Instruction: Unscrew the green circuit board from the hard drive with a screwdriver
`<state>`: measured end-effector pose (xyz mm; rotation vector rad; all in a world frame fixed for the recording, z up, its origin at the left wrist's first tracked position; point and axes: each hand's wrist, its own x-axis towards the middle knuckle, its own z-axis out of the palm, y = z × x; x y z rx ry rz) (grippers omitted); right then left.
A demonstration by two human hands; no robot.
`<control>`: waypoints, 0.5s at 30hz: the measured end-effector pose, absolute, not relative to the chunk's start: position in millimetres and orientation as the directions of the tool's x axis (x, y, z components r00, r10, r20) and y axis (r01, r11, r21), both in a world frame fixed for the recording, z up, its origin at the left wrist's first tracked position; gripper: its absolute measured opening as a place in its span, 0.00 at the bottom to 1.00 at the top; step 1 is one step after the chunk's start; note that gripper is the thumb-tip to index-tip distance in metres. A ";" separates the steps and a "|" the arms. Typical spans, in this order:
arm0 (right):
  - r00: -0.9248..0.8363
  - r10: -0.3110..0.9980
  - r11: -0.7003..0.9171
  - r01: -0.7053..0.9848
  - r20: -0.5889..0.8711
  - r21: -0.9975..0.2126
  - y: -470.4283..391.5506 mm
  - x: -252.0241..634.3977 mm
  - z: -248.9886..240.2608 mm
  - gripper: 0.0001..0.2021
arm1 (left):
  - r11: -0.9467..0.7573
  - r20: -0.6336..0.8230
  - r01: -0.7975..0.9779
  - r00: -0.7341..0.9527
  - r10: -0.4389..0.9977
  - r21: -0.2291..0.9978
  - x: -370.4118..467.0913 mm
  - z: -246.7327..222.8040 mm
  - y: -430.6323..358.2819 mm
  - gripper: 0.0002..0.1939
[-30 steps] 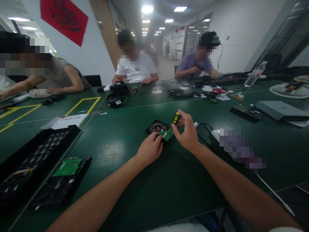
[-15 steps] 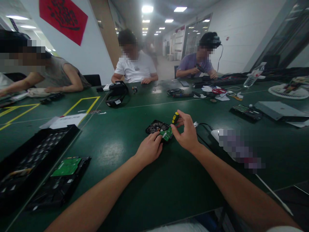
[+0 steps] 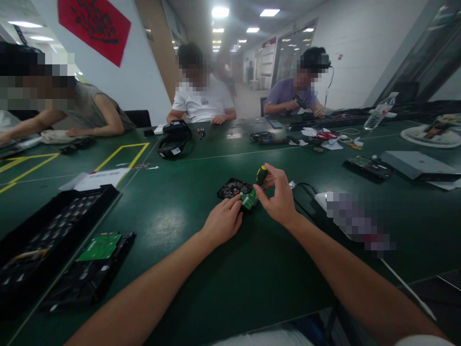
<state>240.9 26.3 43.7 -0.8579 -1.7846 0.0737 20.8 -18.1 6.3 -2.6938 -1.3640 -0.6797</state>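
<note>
In the head view a black hard drive (image 3: 230, 186) with a green circuit board (image 3: 248, 200) at its near right end lies on the green table. My left hand (image 3: 222, 220) grips its near edge, fingertips resting by the board. A short screwdriver (image 3: 261, 175) with a black and yellow handle stands nearly upright over the board, pinched between the thumb and fingers of my right hand (image 3: 278, 196). The screwdriver's tip is too small to make out, so I cannot tell whether it sits in a screw.
Left of me lie a long black tray (image 3: 54, 235) and a black device with a green board (image 3: 99, 247). A white power strip (image 3: 322, 201) with a cable is at right. Farther off are a headset (image 3: 175, 139), a metal case (image 3: 419, 163), a bottle (image 3: 380, 113) and several people.
The screwdriver's handle has turned about its length: a darker side faces me now, where more yellow showed before. My right thumb has shifted slightly; my left hand stays nearly still.
</note>
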 end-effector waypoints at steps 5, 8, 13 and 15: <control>-0.137 0.597 0.744 0.463 0.791 -0.482 27.3 239.5 38.9 0.32 | -0.608 0.396 0.778 0.514 0.761 0.157 21.4 7.3 -18.1 0.17; -0.137 0.617 0.737 0.446 0.775 -0.508 29.0 239.5 35.9 0.33 | -0.612 0.396 0.776 0.519 0.758 0.155 20.9 7.4 -17.9 0.17; -0.129 0.603 0.729 0.490 0.787 -0.478 29.5 240.6 37.3 0.32 | -0.624 0.402 0.769 0.533 0.744 0.136 20.3 8.6 -18.6 0.18; -0.130 0.593 0.732 0.498 0.795 -0.465 28.9 241.0 38.2 0.32 | -0.628 0.407 0.767 0.536 0.740 0.131 20.5 8.7 -18.9 0.17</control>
